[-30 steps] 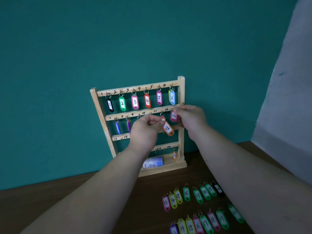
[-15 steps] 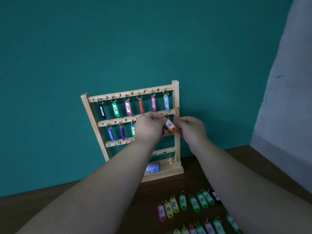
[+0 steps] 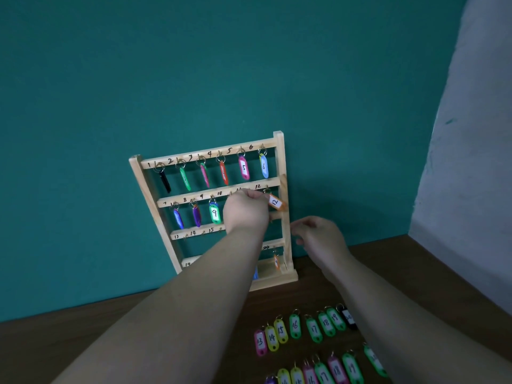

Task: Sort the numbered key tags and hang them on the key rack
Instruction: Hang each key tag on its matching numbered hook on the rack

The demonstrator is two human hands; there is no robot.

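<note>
Now that the right hand [image 3: 318,236] has let go and dropped back just right of the key rack [image 3: 280,162], fingers loosely apart and empty, the left hand [image 3: 245,210] alone pinches orange tag 12 [image 3: 277,203] at the rack's hook 12, so it looks nearly hung.

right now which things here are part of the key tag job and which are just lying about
Job: wooden key rack; orange tag 12, pinched by left hand; tags 13 to 20 on table; second tag row.
Lying about: small blue item on rack's base, partly hidden.
</note>
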